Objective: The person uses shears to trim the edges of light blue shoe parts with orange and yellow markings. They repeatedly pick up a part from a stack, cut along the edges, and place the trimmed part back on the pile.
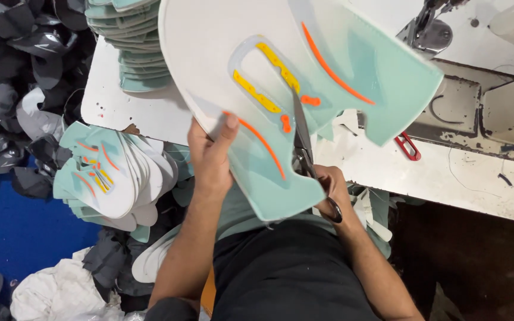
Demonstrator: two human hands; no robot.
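Surface: a white sewing table [150, 107] was stacked with cut pieces [129, 35].
Left hand [209, 157]: fingers were clamped on the mint shoe-upper panel [221, 53].
Right hand [331, 190]: fingers were closed through the scissors [303, 139], cutting the panel.
Room: grey pieces [19, 65] were heaped left of the table.

Stacked mint panels [127, 53], red clip [408, 146], grey pieces [13, 65], sewing machine [432, 30].

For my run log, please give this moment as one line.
left hand: holds mint-white shoe upper panel | right hand: scissors cutting in panel's middle | nearby: stack of similar panels, sewing machine
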